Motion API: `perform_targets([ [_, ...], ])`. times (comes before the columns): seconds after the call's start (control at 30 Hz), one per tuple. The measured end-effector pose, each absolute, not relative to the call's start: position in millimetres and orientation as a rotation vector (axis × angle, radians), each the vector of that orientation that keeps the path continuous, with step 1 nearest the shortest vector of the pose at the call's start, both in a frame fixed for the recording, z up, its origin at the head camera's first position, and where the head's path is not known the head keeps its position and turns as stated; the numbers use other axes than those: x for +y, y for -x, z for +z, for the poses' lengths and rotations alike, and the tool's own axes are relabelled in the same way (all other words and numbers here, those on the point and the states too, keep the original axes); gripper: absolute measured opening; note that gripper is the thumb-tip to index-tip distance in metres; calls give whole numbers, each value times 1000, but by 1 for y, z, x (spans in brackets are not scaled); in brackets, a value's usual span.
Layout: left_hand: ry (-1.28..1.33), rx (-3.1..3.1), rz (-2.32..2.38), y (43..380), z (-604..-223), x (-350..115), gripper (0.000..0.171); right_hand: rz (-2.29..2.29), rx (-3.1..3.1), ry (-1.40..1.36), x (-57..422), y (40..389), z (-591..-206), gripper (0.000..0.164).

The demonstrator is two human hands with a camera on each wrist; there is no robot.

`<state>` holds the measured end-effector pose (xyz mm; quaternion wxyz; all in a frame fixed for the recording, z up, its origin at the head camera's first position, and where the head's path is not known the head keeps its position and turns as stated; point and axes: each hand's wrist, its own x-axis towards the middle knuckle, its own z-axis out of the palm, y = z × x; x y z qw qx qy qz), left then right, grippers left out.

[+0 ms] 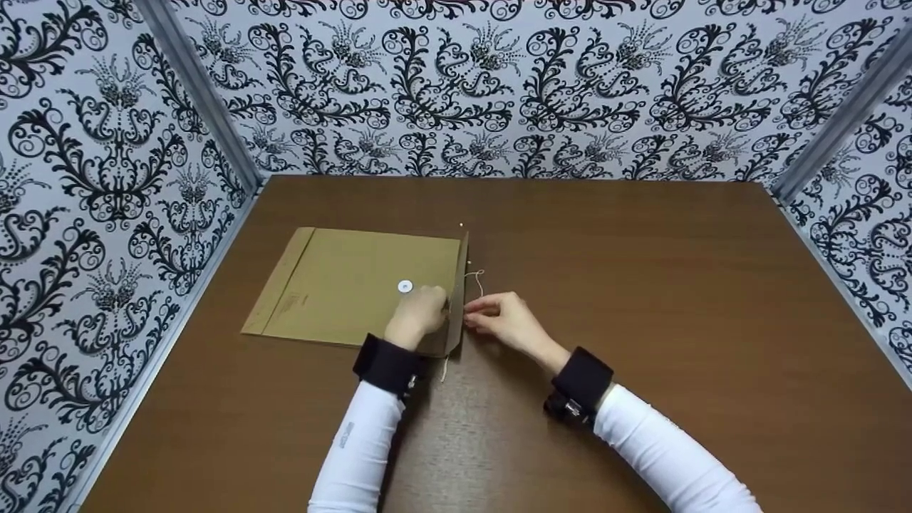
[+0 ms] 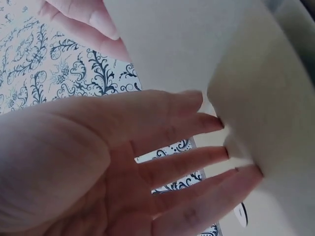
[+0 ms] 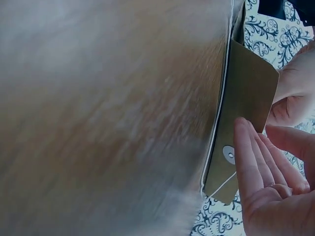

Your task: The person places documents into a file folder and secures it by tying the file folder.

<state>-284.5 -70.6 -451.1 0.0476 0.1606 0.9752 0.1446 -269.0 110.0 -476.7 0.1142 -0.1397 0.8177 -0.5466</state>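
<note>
A brown cardboard envelope (image 1: 356,278) lies on the table, its right-end flap (image 1: 456,313) standing up. On its body is a round white button (image 1: 405,286), and another white button (image 3: 229,155) shows on the flap's outer face. My left hand (image 1: 422,310) is on the inner side of the flap; in the left wrist view its long fingers are extended, fingertips at the cardboard. From outside, my right hand (image 1: 509,324) meets the flap, straight fingers along its outer face and thumb tip right at its edge. A thin white string (image 1: 479,279) hangs beside the flap.
The brown wooden table (image 1: 641,285) is bounded at the back and sides by patterned black-and-white walls (image 1: 456,85) with grey corner posts. A string end (image 1: 445,370) lies near the envelope's front corner. Both wrists wear black straps.
</note>
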Motion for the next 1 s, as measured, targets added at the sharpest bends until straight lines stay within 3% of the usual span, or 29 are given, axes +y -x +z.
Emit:
perform_targets([
  [0.37, -463, 2918, 458, 286, -451, -83, 22, -1294, 2647, 694, 100, 260, -474, 28],
  [0.7, -325, 2924, 392, 287, -454, -96, 47, -897, 2771, 957, 85, 249, -474, 37],
  [1.0, -432, 2799, 458, 299, -451, -114, 59, -730, 2775, 1051, 80, 247, -475, 39],
])
